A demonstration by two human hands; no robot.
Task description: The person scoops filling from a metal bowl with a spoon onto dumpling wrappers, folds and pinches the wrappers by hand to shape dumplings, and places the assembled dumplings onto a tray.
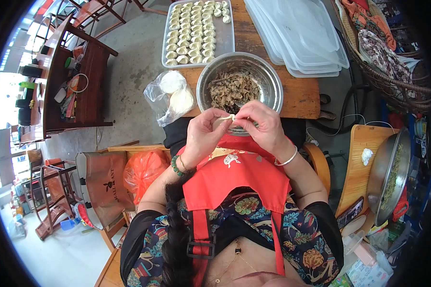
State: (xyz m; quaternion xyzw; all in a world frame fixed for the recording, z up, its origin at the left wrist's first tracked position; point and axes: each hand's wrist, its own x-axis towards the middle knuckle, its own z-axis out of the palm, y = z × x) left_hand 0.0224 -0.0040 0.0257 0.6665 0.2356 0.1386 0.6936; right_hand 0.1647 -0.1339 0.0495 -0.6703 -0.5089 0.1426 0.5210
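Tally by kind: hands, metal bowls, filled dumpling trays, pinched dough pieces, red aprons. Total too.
Hands: 2 (left hand, right hand)
Metal bowls: 2 (filling bowl, tilted bowl)
Dumpling tray: 1
Pinched dough piece: 1
Red apron: 1
Total: 7

Red apron (237,184), dark floral top (304,239), green beaded bracelet (175,165), silver bangle (288,158)

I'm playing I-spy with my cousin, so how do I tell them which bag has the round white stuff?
Find the wooden table in front of the person, then the big metal bowl of brown mix near its edge. Just left of the bowl is a crinkly see-through bag. It shows round white stuff inside, unlike the orange-red bag lower down.
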